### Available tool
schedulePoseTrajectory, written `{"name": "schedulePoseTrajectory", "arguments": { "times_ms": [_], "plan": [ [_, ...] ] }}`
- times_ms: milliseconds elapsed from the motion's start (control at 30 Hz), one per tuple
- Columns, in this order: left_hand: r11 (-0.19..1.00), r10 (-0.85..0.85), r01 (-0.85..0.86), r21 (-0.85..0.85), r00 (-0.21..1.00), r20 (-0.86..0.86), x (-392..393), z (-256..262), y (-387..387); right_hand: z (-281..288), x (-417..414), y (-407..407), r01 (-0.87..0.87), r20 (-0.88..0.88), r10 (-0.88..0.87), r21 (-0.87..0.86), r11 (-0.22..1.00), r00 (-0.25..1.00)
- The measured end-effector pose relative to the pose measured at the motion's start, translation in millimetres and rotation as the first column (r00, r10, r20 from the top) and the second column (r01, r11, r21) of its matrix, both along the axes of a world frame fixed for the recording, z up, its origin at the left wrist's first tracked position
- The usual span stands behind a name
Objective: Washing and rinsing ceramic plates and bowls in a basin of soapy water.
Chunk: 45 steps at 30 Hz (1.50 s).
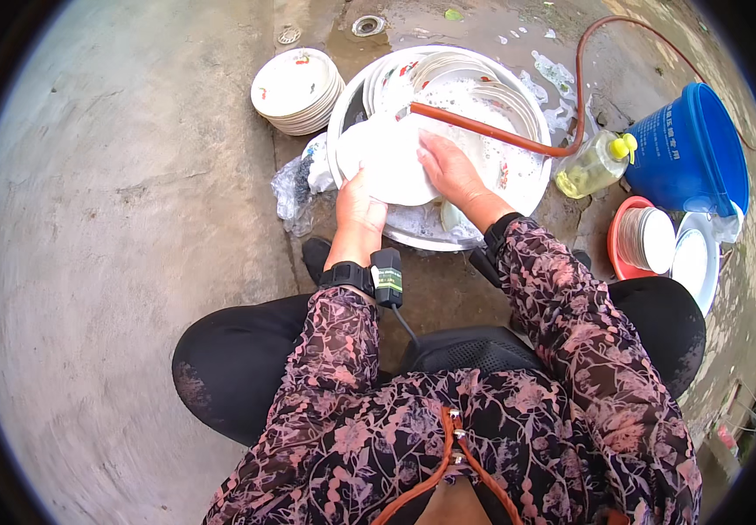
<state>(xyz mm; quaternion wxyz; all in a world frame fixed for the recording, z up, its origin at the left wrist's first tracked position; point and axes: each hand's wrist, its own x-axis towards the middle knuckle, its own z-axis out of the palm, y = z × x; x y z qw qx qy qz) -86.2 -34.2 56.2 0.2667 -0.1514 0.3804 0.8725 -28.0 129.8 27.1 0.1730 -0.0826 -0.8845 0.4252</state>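
Note:
A white plate [387,157], tilted over the near left part of a wide foamy basin [417,237], is between my hands. My left hand [359,205] grips its lower left edge, thumb on the face. At the right edge my right hand [453,172] has its fingers against the plate; some fingertips are hard to make out. Behind it, several floral plates [456,69] lean in suds inside the basin. A red-brown hose [483,125] crosses the basin's right rim, its end just beyond the held plate. Beneath my right wrist, a pale greenish item [453,216] is partly hidden.
Stacked floral plates [296,85] stand left of the basin, near a crumpled plastic bag [294,193]. To the right are a yellow-capped pump bottle [591,167], a blue bucket [679,144], a red bowl [622,252] holding stacked dishes and a white basin [711,262]. Wet concrete has a drain [368,25].

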Motion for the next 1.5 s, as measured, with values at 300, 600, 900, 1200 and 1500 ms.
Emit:
{"name": "schedulePoseTrajectory", "arguments": {
  "times_ms": [300, 600, 900, 1200, 1500],
  "plan": [
    [1.0, -0.001, 0.001, -0.019, 1.0, -0.012, -12.8, 3.4, -26.0, 8.7, -14.4, 58.5, 0.277, -0.091, -0.262, 0.229, 0.933, 0.961],
    [0.936, -0.182, 0.089, -0.341, 0.95, -0.252, -0.1, 46.5, -22.2, 30.9, -4.8, 16.4, 0.122, 0.206, 0.057, -0.756, 0.643, 0.977],
    [0.332, -0.875, -0.266, -0.905, 0.271, -0.4, 57.5, 64.4, 12.9, 88.0, 22.9, 30.5, 0.097, 0.129, 0.38, -0.99, 0.102, 0.916],
    [0.507, -0.841, -0.369, -0.779, -0.012, -0.541, 70.6, 76.6, 49.4, 75.6, 85.3, 90.4, 0.065, 0.063, -0.017, -0.991, 0.113, 0.998],
    [0.858, -0.505, 0.51, 0.061, 0.86, -0.079, 85.5, 59.1, 96.9, 73.1, 133.5, 126.9, -0.02, -0.028, -0.114, -0.997, 0.072, 0.993]
  ]
}}
